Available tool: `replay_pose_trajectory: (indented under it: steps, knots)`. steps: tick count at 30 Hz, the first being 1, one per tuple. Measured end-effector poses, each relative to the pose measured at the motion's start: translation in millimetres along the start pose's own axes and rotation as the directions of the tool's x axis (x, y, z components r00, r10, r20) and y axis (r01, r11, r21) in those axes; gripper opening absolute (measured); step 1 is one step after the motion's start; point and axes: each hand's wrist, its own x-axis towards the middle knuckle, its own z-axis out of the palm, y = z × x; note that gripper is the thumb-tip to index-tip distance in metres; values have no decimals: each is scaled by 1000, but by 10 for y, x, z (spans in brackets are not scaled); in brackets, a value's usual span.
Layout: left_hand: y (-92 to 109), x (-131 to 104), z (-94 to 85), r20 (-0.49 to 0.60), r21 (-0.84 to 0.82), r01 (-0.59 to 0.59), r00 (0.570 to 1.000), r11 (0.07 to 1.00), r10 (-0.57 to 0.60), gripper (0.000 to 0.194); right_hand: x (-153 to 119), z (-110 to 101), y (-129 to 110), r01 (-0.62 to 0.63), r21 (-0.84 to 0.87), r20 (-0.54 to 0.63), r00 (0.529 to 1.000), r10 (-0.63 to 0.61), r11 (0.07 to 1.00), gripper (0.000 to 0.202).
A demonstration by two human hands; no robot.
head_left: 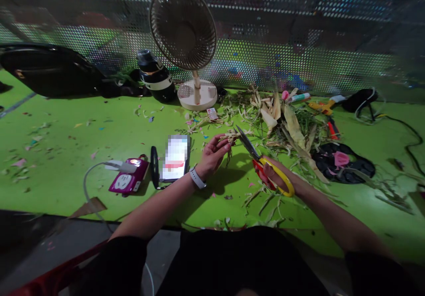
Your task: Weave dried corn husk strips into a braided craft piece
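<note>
My left hand (214, 154) pinches a small bundle of dry, straw-coloured plant strips (231, 135), some of which dangle below the fingers. A pair of scissors (260, 159) with yellow and red handles is in my right hand (275, 174), fingers through the loops. The blades point up and left, and their tips come close to the bundle; whether they touch it I cannot tell. Cut strips (262, 201) are scattered on the green table (126, 128) just below the scissors. Left of my left hand a phone (175, 159) leans on a stand, its screen lit and blurred out.
A desk fan (183, 28) and a dark bottle (156, 77) stand at the back. Dry husks (292, 123) are heaped at right, near a yellow glue gun (322, 106) and a black dish (357, 174). A purple power bank (130, 176) with a cable lies left.
</note>
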Motion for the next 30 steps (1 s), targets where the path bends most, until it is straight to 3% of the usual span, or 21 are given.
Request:
replay_pose_trajectory:
  steps: [7, 14, 23, 30]
  knots:
    - [-37, 12, -38, 17, -9, -14, 1000, 1000, 14, 37, 1, 23, 12, -3, 27, -6, 1000, 3, 1000, 64]
    - [-36, 9, -17, 20, -29, -4, 1000, 1000, 5, 38, 0, 69, 12, 13, -102, -108, 994, -24, 995, 53]
    - [-37, -10, -6, 41, -63, 14, 999, 998, -12, 37, -8, 3, 96, 144, -117, 9, 990, -144, 983, 56]
    - [-40, -12, -17, 29, -31, 21, 999, 999, -20, 39, 3, -12, 112, 141, -109, -2, 990, -143, 984, 56]
